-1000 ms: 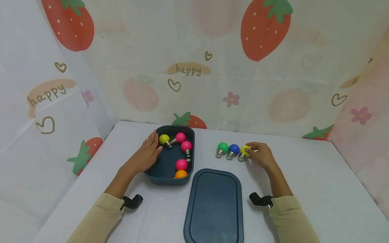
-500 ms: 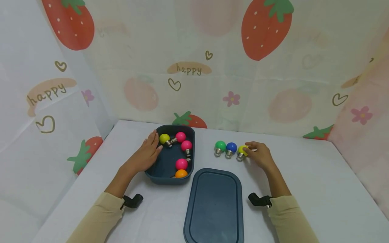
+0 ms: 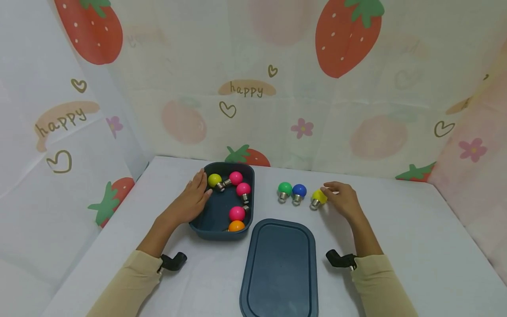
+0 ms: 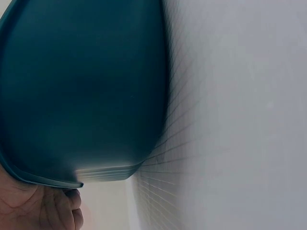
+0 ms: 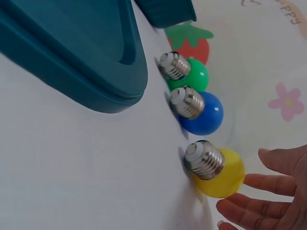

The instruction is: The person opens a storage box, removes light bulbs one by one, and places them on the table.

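My left hand (image 3: 189,202) rests with straight fingers along the left rim of a dark blue box (image 3: 222,236). In the left wrist view the box's outer wall (image 4: 86,96) fills much of the picture, the hand (image 4: 41,208) at its rim. To the right, a green light bulb (image 3: 284,188), a blue light bulb (image 3: 299,190) and a yellow light bulb (image 3: 320,196) lie in a row, metal bases toward me. My right hand (image 3: 344,200) is at the yellow bulb's right side, its fingers spread and fingertips right at the globe (image 5: 230,175) in the right wrist view.
Inside the box lie three pink bulbs (image 3: 237,213), an orange bulb (image 3: 236,226) and a yellow-green bulb (image 3: 214,180). A flat dark blue lid (image 3: 279,268) lies in front of the bulb row. Behind the table hangs a strawberry-print cloth (image 3: 253,127).
The green and blue bulbs have shifted left. The yellow bulb moved left with them, then back right, leaving a gap beside the blue one. My right hand has drawn slightly right; the left stays put.
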`<move>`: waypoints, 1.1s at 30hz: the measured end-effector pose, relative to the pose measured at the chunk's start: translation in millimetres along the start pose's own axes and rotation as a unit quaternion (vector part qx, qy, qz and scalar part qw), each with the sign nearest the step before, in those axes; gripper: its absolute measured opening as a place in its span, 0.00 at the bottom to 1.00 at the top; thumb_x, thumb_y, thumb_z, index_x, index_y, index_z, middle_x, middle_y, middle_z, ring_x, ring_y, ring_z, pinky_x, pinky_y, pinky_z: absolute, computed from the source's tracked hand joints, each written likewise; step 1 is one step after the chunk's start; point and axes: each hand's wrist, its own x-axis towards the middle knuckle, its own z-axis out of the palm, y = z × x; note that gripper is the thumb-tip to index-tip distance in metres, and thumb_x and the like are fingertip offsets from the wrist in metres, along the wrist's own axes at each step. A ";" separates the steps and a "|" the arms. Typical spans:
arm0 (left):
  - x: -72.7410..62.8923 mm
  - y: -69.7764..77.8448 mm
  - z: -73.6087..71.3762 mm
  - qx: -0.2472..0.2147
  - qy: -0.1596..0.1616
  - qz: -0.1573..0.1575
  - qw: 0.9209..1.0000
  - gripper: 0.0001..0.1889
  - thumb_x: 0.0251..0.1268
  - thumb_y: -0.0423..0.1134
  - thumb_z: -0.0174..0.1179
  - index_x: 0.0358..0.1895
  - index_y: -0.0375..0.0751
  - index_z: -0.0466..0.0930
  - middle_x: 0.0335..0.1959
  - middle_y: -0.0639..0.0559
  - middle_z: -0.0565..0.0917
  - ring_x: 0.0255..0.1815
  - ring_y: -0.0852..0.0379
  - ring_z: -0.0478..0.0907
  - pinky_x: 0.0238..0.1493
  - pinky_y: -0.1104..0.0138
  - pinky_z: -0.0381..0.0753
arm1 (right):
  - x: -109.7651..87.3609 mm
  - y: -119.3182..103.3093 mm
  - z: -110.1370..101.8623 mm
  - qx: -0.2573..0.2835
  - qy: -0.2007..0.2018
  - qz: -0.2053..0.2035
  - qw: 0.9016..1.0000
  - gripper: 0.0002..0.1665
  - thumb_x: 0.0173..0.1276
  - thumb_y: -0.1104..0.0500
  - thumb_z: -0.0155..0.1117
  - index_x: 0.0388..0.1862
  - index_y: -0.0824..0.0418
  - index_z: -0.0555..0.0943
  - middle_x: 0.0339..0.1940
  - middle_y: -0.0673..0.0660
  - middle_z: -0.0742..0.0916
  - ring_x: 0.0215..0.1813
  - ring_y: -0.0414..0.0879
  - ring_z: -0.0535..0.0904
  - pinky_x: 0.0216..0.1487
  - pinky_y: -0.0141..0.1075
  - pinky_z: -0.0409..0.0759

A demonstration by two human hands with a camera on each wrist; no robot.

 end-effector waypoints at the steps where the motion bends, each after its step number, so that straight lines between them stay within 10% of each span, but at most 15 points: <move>1: 0.0 0.0 -0.1 0.001 0.000 0.000 1.000 0.35 0.86 0.47 0.35 0.79 0.25 0.36 0.83 0.35 0.35 0.83 0.38 0.34 0.79 0.44 0.39 | -0.2 0.1 -0.9 -0.002 0.001 -0.001 1.000 0.29 0.80 0.49 0.54 0.68 0.68 0.76 0.63 0.73 0.81 0.65 0.68 0.74 0.60 0.57 0.77; 33: -0.5 -0.1 0.6 -0.012 0.005 -0.004 1.000 0.35 0.86 0.47 0.36 0.79 0.25 0.37 0.83 0.35 0.35 0.83 0.39 0.35 0.79 0.44 0.39 | -15.6 -35.4 -11.8 0.042 0.083 -0.050 0.994 0.23 0.79 0.52 0.56 0.63 0.66 0.81 0.60 0.67 0.84 0.59 0.63 0.81 0.55 0.55 0.83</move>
